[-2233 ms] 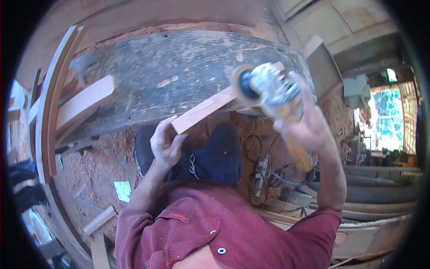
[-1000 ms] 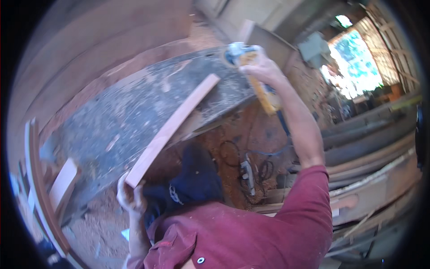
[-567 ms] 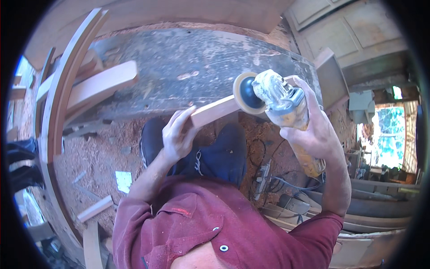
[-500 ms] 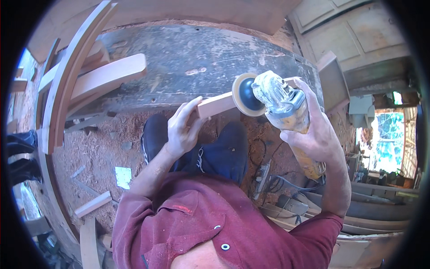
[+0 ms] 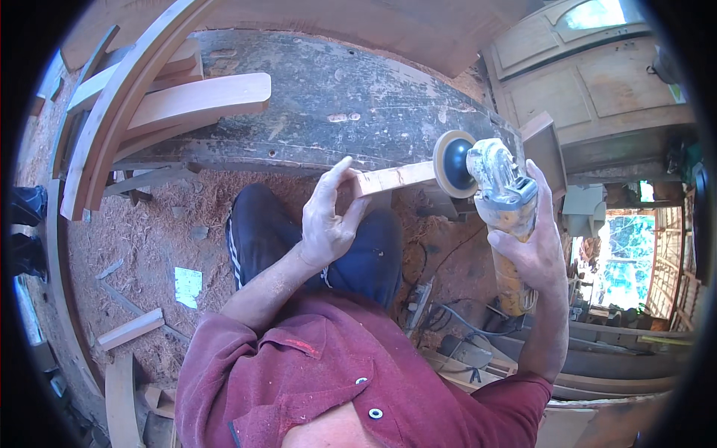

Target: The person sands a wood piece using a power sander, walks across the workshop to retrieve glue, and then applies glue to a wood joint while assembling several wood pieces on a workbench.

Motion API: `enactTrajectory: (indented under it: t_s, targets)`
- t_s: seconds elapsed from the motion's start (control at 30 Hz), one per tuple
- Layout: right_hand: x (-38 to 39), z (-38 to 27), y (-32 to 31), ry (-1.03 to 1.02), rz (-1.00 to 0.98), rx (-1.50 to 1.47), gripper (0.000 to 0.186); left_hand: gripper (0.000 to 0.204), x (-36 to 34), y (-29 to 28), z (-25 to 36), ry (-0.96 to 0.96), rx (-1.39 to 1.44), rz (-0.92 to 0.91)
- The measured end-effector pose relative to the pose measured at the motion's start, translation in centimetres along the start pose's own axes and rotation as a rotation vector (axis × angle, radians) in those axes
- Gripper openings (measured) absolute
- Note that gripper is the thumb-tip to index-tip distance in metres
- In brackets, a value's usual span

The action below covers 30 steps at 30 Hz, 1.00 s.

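My left hand grips the near end of a short-looking length of pale wood at the front edge of a worn, dark bench top. My right hand is closed round the yellow body of an angle grinder, its head coated in pale dust. The grinder's round disc, with a dark backing pad, is against or very near the wood's far part, which is partly hidden behind it. My thumb rests on the grinder's side.
Curved timber pieces lie stacked at the bench's left. Panelled doors stand back right. Cables, offcuts and shavings cover the floor. More boards lie at lower right; another person's dark-trousered legs show at the left edge.
Since one second ago my left hand and the wood have risen in view and lie flatter; the grinder has moved down and right. The whole view has shifted too.
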State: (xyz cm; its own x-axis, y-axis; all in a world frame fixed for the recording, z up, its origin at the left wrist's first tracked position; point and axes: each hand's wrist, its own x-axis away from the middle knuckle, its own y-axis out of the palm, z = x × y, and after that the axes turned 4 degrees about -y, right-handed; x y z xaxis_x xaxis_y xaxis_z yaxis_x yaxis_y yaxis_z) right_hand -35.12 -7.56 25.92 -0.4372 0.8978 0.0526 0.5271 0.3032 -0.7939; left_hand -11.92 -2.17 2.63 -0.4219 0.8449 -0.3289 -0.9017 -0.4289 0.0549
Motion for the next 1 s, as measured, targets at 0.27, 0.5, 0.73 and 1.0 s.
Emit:
enactTrajectory:
  t_s: [0.27, 0.5, 0.73, 1.0]
  targets:
    - [0.3, 0.1, 2.9, -0.017, -0.110, -0.158, 0.107, 0.043, 1.4, 0.6, -3.1, -0.026, -0.051, 0.035]
    - [-1.8, -1.4, 4.1, -0.101, -0.261, 0.016, 0.104, 0.037, 0.6, 1.4, -4.5, -0.016, 0.044, -0.011]
    - [-2.2, -1.6, 4.3, -0.013, -0.332, 0.117, 0.105, 0.035, -0.4, 0.2, -3.7, 0.088, 0.027, -0.057]
    - [-2.7, 1.3, 1.7, 0.169, -0.264, 0.161, 0.104, 0.042, -1.2, -0.9, -3.1, 0.155, -0.149, -0.176]
